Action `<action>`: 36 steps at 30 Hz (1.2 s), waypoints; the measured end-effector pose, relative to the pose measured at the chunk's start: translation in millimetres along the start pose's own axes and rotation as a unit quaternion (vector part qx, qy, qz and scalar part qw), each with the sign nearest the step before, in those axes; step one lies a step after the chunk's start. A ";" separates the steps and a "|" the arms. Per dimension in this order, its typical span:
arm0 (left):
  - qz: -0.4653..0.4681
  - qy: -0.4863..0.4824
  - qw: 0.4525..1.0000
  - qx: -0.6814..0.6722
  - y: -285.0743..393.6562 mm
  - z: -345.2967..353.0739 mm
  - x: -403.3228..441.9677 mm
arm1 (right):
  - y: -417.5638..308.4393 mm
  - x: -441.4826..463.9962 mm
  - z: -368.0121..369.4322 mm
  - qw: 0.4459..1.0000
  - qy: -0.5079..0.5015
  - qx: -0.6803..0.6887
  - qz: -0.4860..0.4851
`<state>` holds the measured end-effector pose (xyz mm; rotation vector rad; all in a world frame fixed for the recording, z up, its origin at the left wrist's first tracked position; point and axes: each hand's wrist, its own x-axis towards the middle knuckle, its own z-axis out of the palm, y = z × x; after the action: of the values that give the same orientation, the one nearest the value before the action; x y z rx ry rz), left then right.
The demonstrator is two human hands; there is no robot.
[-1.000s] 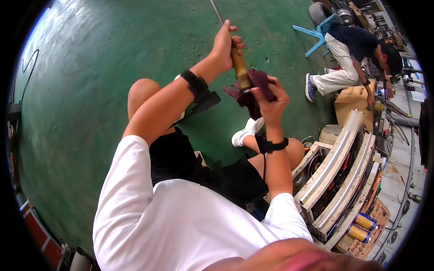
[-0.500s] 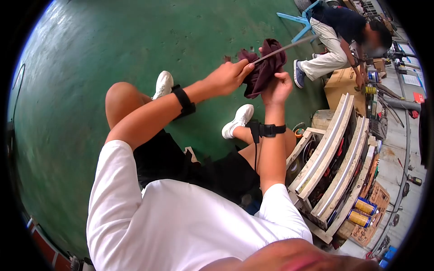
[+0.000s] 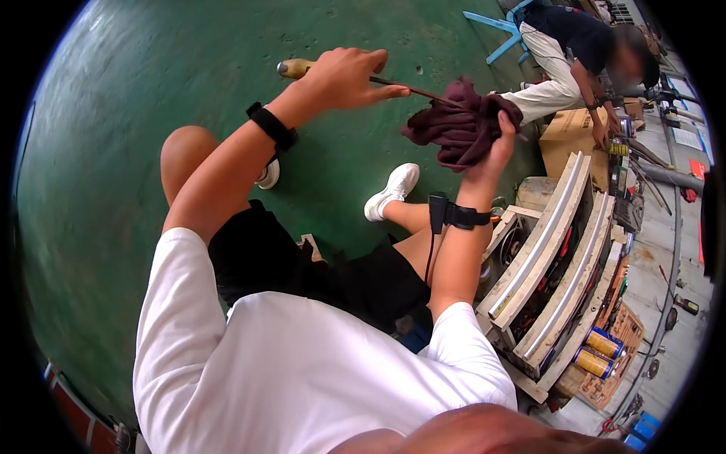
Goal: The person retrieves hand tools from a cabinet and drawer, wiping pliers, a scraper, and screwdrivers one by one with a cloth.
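My left hand [image 3: 344, 78] is closed around a long screwdriver with a yellow handle [image 3: 295, 69]. The handle's dark end sticks out behind my palm, and the thin shaft slants right and slightly down. A crumpled maroon cloth [image 3: 461, 125] is bunched around the far part of the shaft and hides its tip. Gripping that cloth from the right is my right hand [image 3: 495, 147], thumb up along its edge; most of its fingers are covered by the fabric. Both wrists wear black straps.
A wooden rack with pale curved rails [image 3: 541, 242] stands to the right. Beyond it are a cardboard box [image 3: 571, 144], yellow-and-blue cans [image 3: 594, 362] and scattered tools. Another person [image 3: 571, 45] bends over at the upper right, near a blue stool [image 3: 495, 32]. Green floor [image 3: 106, 227] surrounds my legs.
My left hand has moved up and left, bringing the screwdriver's handle into view. The cloth and my right hand have shifted right, towards the far end of the shaft, which is now covered.
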<state>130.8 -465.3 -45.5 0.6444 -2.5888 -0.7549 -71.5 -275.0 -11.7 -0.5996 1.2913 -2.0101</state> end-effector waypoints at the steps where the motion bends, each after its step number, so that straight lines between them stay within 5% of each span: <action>1: 0.005 -0.002 1.000 0.009 -1.5 -2.4 0.5 | 0.2 -1.0 -0.4 1.000 0.002 0.003 0.000; 3: 0.008 -0.014 1.000 0.026 -5.5 -8.4 0.4 | 0.7 -3.6 3.9 0.995 -0.013 0.089 0.033; 12: 0.038 0.004 0.994 0.103 -24.6 -28.8 3.1 | -16.3 -12.9 9.1 0.996 0.027 0.082 -0.025; 14: -0.035 -0.034 0.989 0.142 -5.6 -37.4 -0.6 | -18.8 -16.3 21.3 0.983 -0.105 0.139 0.061; 22: 0.026 -0.071 0.990 0.117 20.9 -15.4 -4.3 | 53.3 -21.8 49.9 0.992 -0.110 0.013 0.053; 28: -0.107 -0.006 0.985 0.136 6.5 -56.7 8.0 | -5.4 -9.3 47.1 0.986 -0.094 0.134 0.014; 31: -0.094 -0.003 0.984 0.154 -5.4 -58.7 9.2 | -8.3 -7.4 37.8 0.985 -0.097 0.142 -0.007; 34: -0.085 0.006 0.990 0.111 -2.1 -45.6 9.6 | 32.1 9.1 28.1 0.852 -0.311 0.396 0.144; 36: -0.069 -0.009 0.992 0.105 3.4 -19.4 13.0 | 58.2 -12.4 56.5 0.945 -0.193 0.242 0.108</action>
<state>127.9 -477.5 -25.4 0.8901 -2.6847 -0.5339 -8.0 -317.0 -42.3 -0.5478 0.5730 -1.8155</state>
